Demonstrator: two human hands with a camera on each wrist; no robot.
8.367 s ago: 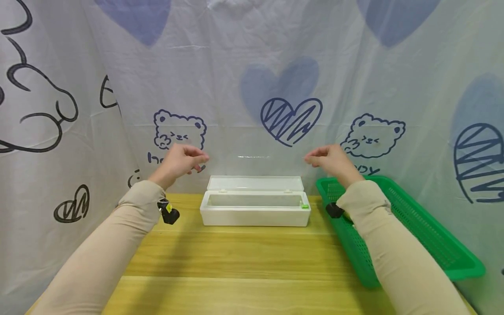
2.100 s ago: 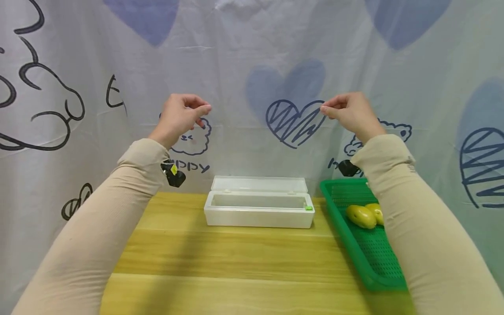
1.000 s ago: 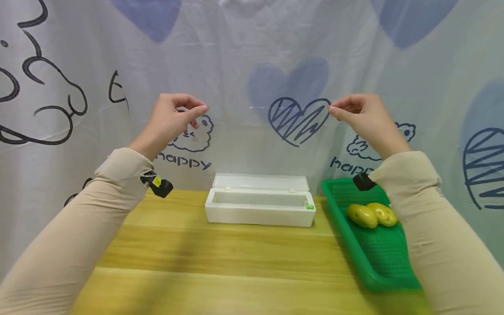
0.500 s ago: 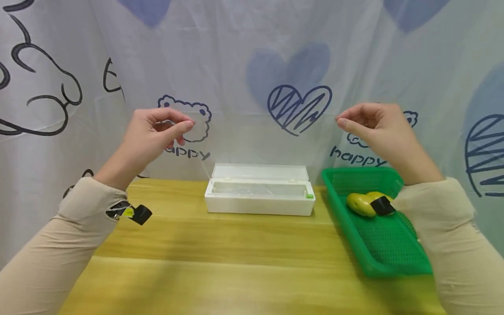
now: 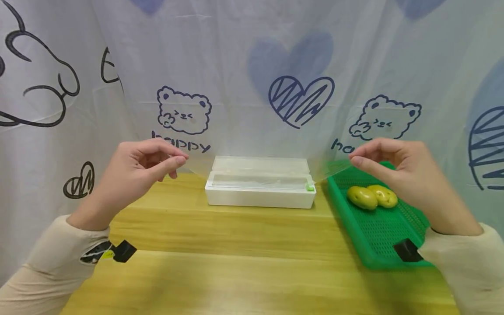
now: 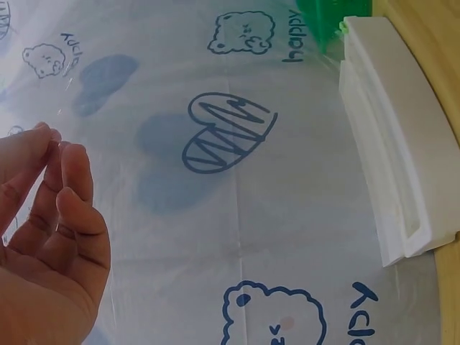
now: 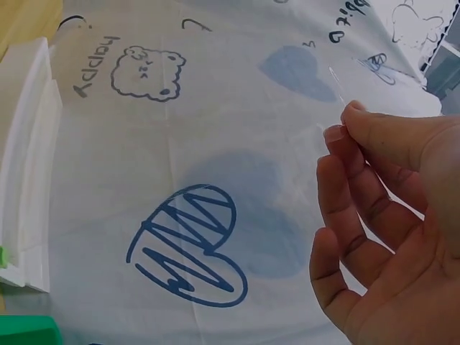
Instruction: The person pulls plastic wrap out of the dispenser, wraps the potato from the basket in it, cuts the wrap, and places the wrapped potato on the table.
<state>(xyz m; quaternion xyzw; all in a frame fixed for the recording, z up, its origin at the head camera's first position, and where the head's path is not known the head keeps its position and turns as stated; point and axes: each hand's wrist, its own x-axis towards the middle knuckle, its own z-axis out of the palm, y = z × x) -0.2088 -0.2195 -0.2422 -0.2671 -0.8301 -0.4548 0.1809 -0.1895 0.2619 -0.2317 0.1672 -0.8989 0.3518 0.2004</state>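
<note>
A nearly invisible sheet of cling film (image 5: 332, 169) spreads from the white cling film box (image 5: 260, 197) toward both hands. My left hand (image 5: 138, 175) pinches one corner between thumb and forefinger, left of the box and above the table. My right hand (image 5: 401, 175) pinches the opposite corner, over the green basket's near side. In the left wrist view the thumb and forefinger of the left hand (image 6: 54, 215) meet at their tips. A thin film edge shows at the right hand's fingertips (image 7: 348, 118) in the right wrist view. The box lid stands raised, with a green cutter slide (image 5: 310, 187) at its right end.
At the right stands a green basket (image 5: 356, 245) holding two yellow-green potatoes (image 5: 362, 197). A wooden table (image 5: 236, 271) lies below, and a printed curtain (image 5: 236, 87) hangs behind and at the left.
Both hands have come down and spread apart since a second ago, drawing the film lower and nearer. The view has tipped slightly downward. Box and basket stay put.
</note>
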